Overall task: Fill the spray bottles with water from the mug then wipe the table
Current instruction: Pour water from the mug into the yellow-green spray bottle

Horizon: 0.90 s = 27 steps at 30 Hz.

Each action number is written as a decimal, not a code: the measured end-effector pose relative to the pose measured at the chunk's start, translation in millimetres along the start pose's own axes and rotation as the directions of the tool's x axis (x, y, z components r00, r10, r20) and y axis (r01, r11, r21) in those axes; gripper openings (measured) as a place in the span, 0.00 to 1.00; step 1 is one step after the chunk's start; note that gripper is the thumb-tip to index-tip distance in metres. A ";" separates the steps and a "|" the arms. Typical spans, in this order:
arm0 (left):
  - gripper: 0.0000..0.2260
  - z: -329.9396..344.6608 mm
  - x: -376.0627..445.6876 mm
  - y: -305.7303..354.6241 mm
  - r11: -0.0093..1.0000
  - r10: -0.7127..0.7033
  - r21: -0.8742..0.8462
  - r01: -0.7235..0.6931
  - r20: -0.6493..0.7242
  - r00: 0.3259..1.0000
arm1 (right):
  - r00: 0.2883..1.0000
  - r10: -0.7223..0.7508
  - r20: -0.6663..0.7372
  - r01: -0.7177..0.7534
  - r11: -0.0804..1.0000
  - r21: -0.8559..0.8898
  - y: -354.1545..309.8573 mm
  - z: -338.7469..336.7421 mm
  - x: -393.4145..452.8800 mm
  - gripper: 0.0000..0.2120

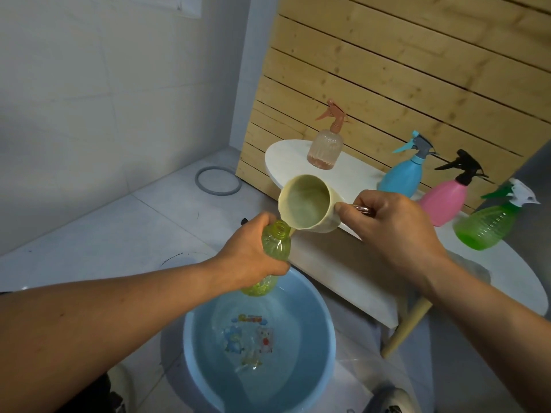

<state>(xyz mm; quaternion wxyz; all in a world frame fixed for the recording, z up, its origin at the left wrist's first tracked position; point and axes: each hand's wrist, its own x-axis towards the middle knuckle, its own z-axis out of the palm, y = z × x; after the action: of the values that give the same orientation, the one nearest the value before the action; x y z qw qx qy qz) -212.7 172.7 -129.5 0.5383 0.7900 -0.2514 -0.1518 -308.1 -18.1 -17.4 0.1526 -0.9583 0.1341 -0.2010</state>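
Head view: left hand (252, 260) grip wrapped round capless yellow-green bottle (272, 247), held tilted above blue basin (316, 320) of water on floor. Right hand (396, 226) grip closed on handle of cream mug (307, 204), tipped with lip touching bottle mouth. On white worktop (351, 177): peach spray bottle (326, 146), blue spray bottle (402, 172), pink spray bottle (445, 198), green spray bottle (489, 225), all upright in row.

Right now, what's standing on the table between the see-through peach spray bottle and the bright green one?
In the head view, two: a blue plastic spray bottle, then a pink plastic spray bottle with a black trigger.
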 end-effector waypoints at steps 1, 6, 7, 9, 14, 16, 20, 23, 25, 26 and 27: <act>0.29 -0.3 -0.3 0.1 1.000 0.002 -0.003 -0.002 0.000 1.000 | 1.000 0.015 0.012 -0.015 1.000 0.016 -0.3 -0.2 0.3 0.21; 0.27 -0.8 -2.3 1.7 1.000 0.005 -0.030 -0.005 -0.017 1.000 | 0.963 0.228 0.144 -0.261 0.922 0.287 9.3 9.5 5.2 0.22; 0.26 -0.9 -2.4 2.0 0.999 0.009 -0.033 -0.010 -0.024 1.000 | 0.950 0.266 0.164 -0.306 0.896 0.322 10.6 12.5 4.6 0.22; 0.25 -1.5 -2.7 3.0 0.999 0.015 -0.043 -0.017 -0.042 0.999 | 0.922 0.330 0.201 -0.384 0.843 0.376 14.2 20.7 1.9 0.21; 0.25 -3.2 -0.3 3.9 0.998 0.010 -0.058 -0.014 -0.075 0.997 | 0.862 0.381 0.335 -0.501 0.739 0.450 37.4 60.2 -8.9 0.18; 0.25 -3.9 1.3 3.8 0.998 0.005 -0.058 -0.009 -0.084 0.996 | 0.858 0.376 0.350 -0.492 0.796 0.353 52.1 80.3 -12.5 0.20; 0.25 -5.6 3.2 2.7 0.998 -0.006 -0.064 0.000 -0.092 0.996 | 0.915 0.271 0.298 -0.260 0.962 -0.077 68.3 112.0 -25.0 0.21; 0.25 -6.0 3.4 3.3 0.998 -0.007 -0.064 0.001 -0.096 0.995 | 0.964 0.081 0.252 0.013 0.936 -0.351 73.6 130.8 -36.9 0.18; 0.25 -6.0 3.1 4.8 0.998 -0.007 -0.060 0.001 -0.095 0.995 | 0.972 -0.054 0.231 0.153 0.885 -0.439 78.7 141.7 -41.1 0.16; 0.25 -6.1 3.1 5.3 0.998 -0.008 -0.060 0.002 -0.093 0.996 | 0.963 -0.109 0.245 0.218 0.851 -0.478 79.7 145.7 -42.9 0.14; 0.25 -6.1 2.9 5.8 0.998 -0.008 -0.063 0.002 -0.091 0.996 | 0.959 -0.143 0.245 0.254 0.815 -0.521 80.4 148.4 -44.6 0.13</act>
<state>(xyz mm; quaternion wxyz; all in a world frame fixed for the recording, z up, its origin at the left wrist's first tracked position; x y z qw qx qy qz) -208.5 174.0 -121.7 0.5734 0.7794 -0.2195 -0.1249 -299.9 -42.2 -190.1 -0.1370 -0.9853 0.0691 -0.0744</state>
